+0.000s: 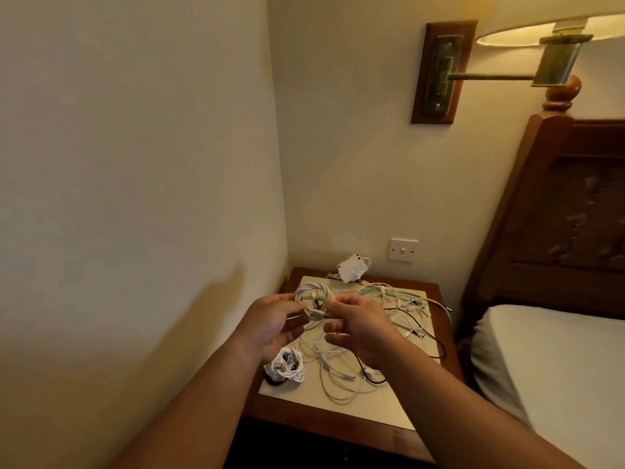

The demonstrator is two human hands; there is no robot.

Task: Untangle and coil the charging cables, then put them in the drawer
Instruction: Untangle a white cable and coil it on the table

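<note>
Over the nightstand (pixel 338 423) my left hand (pixel 274 328) grips a partly wound white cable coil (pixel 309 294). My right hand (pixel 358 328) pinches that cable's plug end (pixel 316 314) between thumb and fingers. Under and beside my hands a tangle of white, pale green and dark cables (pixel 382 333) spreads over the tabletop. One finished white coil (pixel 285 367) lies at the front left of the top. The drawer front below the table edge is dark and hard to make out.
A white plug adapter (pixel 351 267) leans against the back wall near a wall switch (pixel 403 249). A brass swing-arm lamp (pixel 507 62) hangs above. The bed (pixel 548 360) with its wooden headboard stands close on the right; a wall closes in the left.
</note>
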